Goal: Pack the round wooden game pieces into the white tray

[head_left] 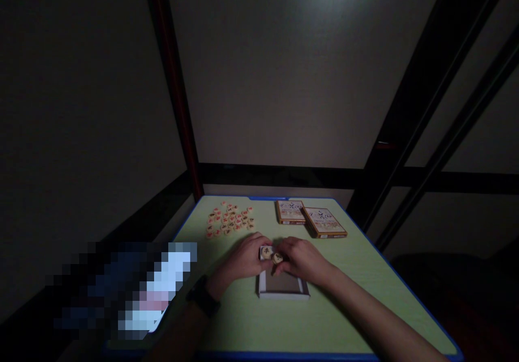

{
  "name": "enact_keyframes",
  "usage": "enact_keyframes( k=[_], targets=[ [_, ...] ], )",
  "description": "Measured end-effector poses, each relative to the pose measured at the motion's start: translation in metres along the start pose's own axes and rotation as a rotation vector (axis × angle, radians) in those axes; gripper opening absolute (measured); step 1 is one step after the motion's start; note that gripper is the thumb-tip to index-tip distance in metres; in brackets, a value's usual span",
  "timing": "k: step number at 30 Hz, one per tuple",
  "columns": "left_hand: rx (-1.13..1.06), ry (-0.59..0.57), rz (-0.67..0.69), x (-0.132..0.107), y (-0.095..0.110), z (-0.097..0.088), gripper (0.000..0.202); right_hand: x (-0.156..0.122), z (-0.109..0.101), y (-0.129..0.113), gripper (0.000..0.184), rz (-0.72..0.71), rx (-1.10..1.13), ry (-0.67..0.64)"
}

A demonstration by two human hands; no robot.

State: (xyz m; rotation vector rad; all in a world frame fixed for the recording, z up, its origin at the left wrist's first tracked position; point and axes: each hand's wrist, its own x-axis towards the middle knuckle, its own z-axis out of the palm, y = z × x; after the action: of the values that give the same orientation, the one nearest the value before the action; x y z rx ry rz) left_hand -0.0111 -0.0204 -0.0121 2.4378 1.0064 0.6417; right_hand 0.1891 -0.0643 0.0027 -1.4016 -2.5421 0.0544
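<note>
A shallow open box (283, 282) with a brown inside lies on the table in front of me. One round xiangqi piece (266, 252) with a black character sits in its far left corner. My left hand (252, 257) grips the box's left side by that corner. Above the box, my right hand (302, 259) pinches a second black-marked xiangqi piece (277, 258) between thumb and fingers, close beside the first. Loose xiangqi pieces (231, 220), some red and some black, are spread at the far left. My hands hide the box's far edge.
Two printed boxes (290, 212) (325, 222) lie at the far right of the green table (344, 318), which has a blue rim. A pixelated bright patch (162, 291) covers the left edge. Walls stand behind and to the left.
</note>
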Motion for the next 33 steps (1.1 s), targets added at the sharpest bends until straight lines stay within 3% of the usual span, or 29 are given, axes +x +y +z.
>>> enact_keyframes(
  k=[8,16,22,27,33],
  targets=[
    [-0.032,0.019,0.018,-0.001,0.001,0.0,0.02,-0.004,-0.01,-0.004,0.013,-0.015,0.021,-0.049],
    [0.018,0.008,0.021,-0.001,0.003,-0.003,0.023,-0.006,-0.018,-0.011,0.019,0.018,-0.084,-0.02],
    [0.134,-0.013,-0.043,-0.003,0.009,0.002,0.037,-0.009,-0.038,0.002,0.014,0.137,0.082,0.076],
    [0.286,0.004,-0.162,0.001,0.014,0.01,0.047,-0.006,-0.033,0.008,0.015,0.167,0.113,0.129],
    [0.283,-0.016,-0.174,0.006,0.012,0.009,0.033,-0.005,-0.027,0.003,0.016,0.156,0.101,0.078]
  ],
)
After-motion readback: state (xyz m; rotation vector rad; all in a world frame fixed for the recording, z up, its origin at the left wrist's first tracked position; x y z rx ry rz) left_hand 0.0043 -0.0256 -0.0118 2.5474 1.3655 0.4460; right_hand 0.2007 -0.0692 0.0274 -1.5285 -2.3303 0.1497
